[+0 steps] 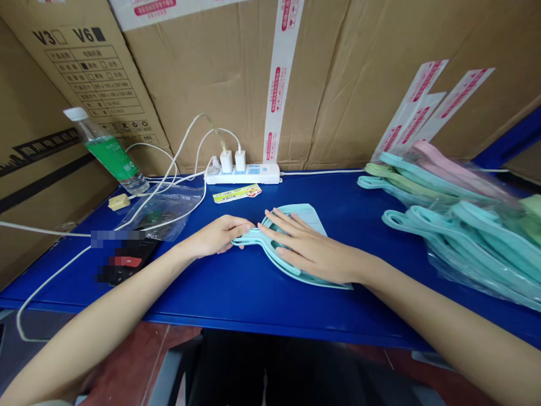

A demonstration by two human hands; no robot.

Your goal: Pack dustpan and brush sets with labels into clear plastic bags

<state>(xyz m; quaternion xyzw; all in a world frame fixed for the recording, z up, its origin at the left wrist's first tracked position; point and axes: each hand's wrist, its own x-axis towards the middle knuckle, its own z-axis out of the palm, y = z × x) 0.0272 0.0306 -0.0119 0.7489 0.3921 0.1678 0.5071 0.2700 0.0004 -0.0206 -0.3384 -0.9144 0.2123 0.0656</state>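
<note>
A mint-green plastic scoop-like piece with a looped handle [282, 264] lies on the blue table, its wide flat end to the right. It seems to be made of stacked layers, but I cannot tell its exact kind. My left hand [220, 235] pinches the narrow handle end between thumb and fingers. Across the wide part rests my right hand [310, 248], palm down with fingers stretched out and slightly spread, hiding much of the middle.
Several similar handled pieces [469, 237] in mint, green and pink lie in clear bags at the right. Behind stand a white power strip [249, 178], a label card [237, 194] and cardboard boxes [220, 84]. A tilted bottle [112, 155], loose cables and a dark phone-like object [131, 260] occupy the left.
</note>
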